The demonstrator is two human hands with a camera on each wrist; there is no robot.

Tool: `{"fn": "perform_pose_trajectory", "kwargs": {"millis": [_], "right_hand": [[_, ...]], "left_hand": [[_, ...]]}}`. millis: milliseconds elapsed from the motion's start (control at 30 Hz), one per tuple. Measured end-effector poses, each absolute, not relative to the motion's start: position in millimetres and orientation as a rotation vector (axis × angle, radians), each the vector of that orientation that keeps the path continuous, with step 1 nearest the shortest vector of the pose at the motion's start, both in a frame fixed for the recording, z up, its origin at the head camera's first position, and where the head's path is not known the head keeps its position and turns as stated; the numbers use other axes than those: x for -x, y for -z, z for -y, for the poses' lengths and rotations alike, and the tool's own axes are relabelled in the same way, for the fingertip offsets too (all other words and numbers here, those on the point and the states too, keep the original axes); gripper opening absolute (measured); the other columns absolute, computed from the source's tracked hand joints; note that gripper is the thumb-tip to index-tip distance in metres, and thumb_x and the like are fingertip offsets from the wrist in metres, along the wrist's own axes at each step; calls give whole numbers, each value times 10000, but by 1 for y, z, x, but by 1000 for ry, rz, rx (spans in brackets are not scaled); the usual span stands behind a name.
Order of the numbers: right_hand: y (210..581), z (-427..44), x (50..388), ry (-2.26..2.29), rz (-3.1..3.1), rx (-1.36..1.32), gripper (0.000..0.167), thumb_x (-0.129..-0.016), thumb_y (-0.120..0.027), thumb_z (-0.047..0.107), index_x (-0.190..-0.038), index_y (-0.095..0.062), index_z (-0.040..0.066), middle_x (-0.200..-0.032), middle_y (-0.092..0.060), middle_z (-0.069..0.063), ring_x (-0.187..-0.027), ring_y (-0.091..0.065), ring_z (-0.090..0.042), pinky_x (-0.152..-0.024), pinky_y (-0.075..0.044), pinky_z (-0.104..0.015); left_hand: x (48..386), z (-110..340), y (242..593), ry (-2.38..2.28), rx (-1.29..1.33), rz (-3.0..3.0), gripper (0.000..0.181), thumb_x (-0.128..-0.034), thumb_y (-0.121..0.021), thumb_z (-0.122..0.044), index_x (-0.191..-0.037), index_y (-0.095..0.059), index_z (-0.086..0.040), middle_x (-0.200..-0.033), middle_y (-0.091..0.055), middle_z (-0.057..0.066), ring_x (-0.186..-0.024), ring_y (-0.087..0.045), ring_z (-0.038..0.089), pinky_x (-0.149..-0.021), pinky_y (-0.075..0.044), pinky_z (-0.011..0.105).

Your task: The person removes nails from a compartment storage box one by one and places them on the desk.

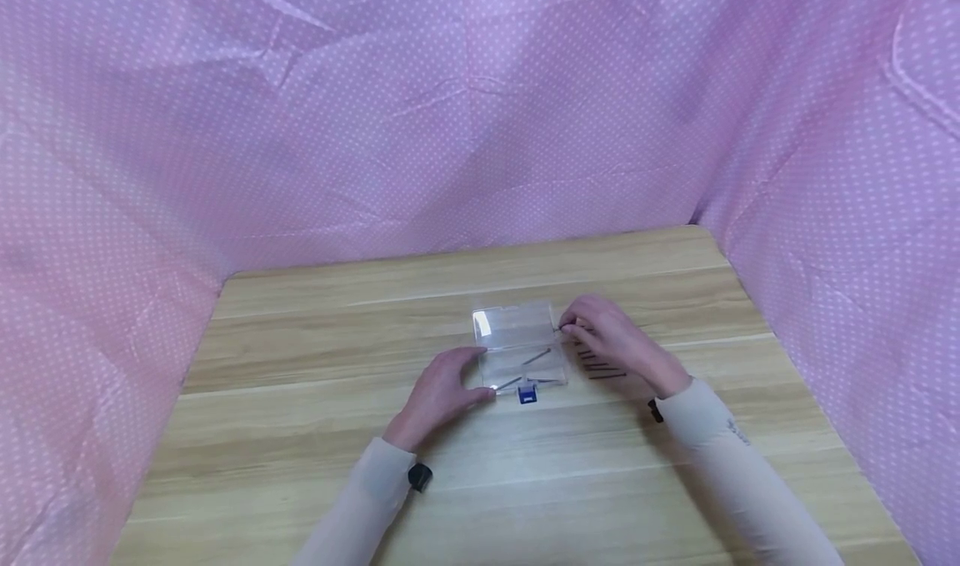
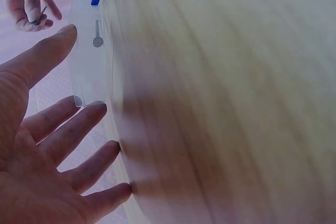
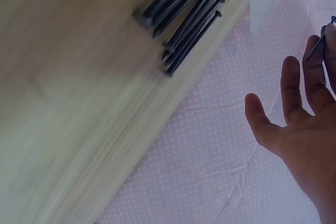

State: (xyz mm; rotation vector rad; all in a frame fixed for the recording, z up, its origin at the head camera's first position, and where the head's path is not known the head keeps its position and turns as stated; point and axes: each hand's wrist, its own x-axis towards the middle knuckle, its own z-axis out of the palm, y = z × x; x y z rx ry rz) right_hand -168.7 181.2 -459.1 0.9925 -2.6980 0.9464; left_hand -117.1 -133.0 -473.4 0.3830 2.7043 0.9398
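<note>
A clear plastic box [image 1: 517, 328] lies with its lid folded back on the table, a blue clasp [image 1: 528, 394] at its front. Several dark nails [image 1: 536, 356] lie loose in its front half. My left hand [image 1: 442, 387] touches the box's left side with thumb and fingertips; in the left wrist view its fingers are spread and nearly straight. Over by the box's right edge, my right hand [image 1: 615, 341] pinches one nail [image 3: 315, 48] between thumb and fingertips, its other fingers spread apart.
To the right of the box, beneath my right hand, several more nails [image 3: 191, 30] lie roughly side by side on the wooden table [image 1: 300, 433]. A pink dotted cloth [image 1: 450, 132] hangs behind and on both sides of the table.
</note>
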Motion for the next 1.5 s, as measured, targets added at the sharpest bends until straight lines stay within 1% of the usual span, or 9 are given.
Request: {"fn": "perform_pose_trajectory", "kwargs": {"millis": [133, 500, 700, 933, 1267, 1500], "right_hand": [[460, -188, 170, -952, 2704, -959, 64, -936, -732, 17, -986, -730, 55, -969, -721, -62, -942, -657, -275, -868, -549, -489], [462, -202, 176, -933, 2754, -889, 66, -944, -737, 55, -1006, -736, 33, -996, -729, -99, -997, -663, -322, -945, -521, -525], [464, -207, 182, -916, 2790, -859, 76, -952, -724, 47, -1024, -737, 26, -1019, -732, -115, -1016, -653, -330, -962, -511, -529], [465, -213, 189, -902, 2840, -845, 88, -963, -708, 47, -1043, -732, 18, -1043, -731, -133, -1048, -652, -354, -1004, -491, -560], [469, -216, 198, -863, 2894, -858, 93, -968, -702, 65, -1036, -738, 14, -1032, -736, -132, -1043, -655, -356, -1026, -474, -574], [473, -216, 202, -819, 2940, -888, 85, -974, -697, 73, -1022, -747, 25, -1017, -740, -113, -1034, -657, -350, -1005, -488, -567]], "left_hand": [[117, 133, 474, -937, -375, -2709, 721, -822, -877, -356, -1441, -599, -111, -1443, -603, 120, -1366, -516, 351, -1159, -399, 541], [115, 132, 478, -908, -380, -2733, 720, -820, -878, -369, -1436, -603, -117, -1437, -609, 117, -1364, -519, 352, -1161, -397, 540], [114, 132, 479, -912, -404, -2741, 727, -815, -880, -374, -1434, -603, -110, -1428, -614, 121, -1352, -529, 353, -1157, -401, 542], [114, 131, 479, -914, -401, -2738, 721, -822, -874, -374, -1435, -605, -107, -1428, -613, 125, -1361, -520, 354, -1162, -397, 539], [113, 132, 479, -905, -402, -2742, 717, -819, -874, -385, -1429, -612, -116, -1429, -613, 122, -1366, -512, 358, -1158, -396, 552], [114, 132, 480, -915, -396, -2735, 716, -815, -879, -383, -1427, -616, -120, -1434, -610, 117, -1373, -507, 350, -1171, -386, 534]]}}
